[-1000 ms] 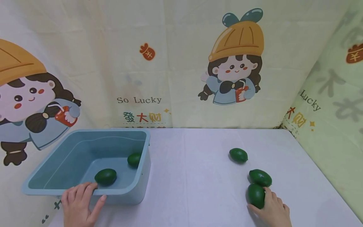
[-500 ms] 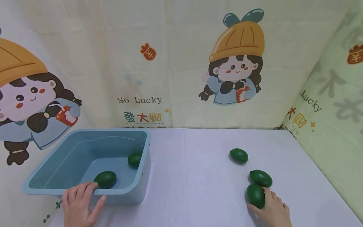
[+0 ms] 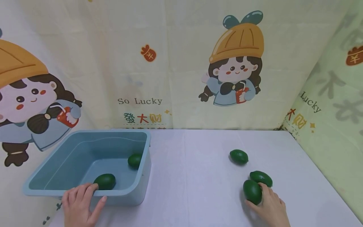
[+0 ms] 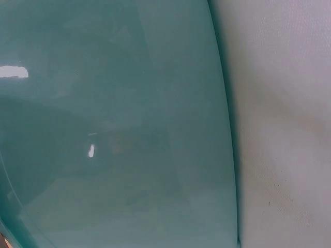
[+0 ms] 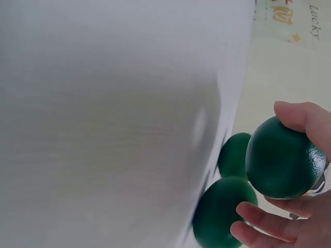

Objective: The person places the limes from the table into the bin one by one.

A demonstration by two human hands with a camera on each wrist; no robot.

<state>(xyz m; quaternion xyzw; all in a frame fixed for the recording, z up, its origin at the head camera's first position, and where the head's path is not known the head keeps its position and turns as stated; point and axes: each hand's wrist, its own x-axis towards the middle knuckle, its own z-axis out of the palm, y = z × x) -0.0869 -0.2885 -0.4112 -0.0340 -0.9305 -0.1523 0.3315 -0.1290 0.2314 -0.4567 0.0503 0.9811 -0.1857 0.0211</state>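
My right hand (image 3: 270, 205) holds a dark green lime (image 3: 252, 192) between thumb and fingers, a little above the white table. In the right wrist view, the thumb lies on one side of this lime and the fingers on the other. Just behind it a second lime (image 3: 261, 178) lies on the table, and a third lime (image 3: 239, 156) sits farther back. My left hand (image 3: 80, 203) hooks its fingers over the front rim of a blue plastic basin (image 3: 146, 176), thumb outside. Inside the basin are a lime (image 3: 105, 182) near those fingers and another lime (image 3: 134, 160) by the right wall.
The white table (image 3: 193, 176) spreads between the basin and the limes on the right. A printed cloth (image 3: 184, 78) hangs behind the table, and another cloth (image 3: 334, 126) borders its right side. The left wrist view shows only blue basin wall (image 4: 129, 129) and pale surface (image 4: 284, 129).
My right hand has lifted the held lime slightly off the table and a little leftward. The nearer lime in the basin has rolled slightly toward the front wall. The left hand stays put.
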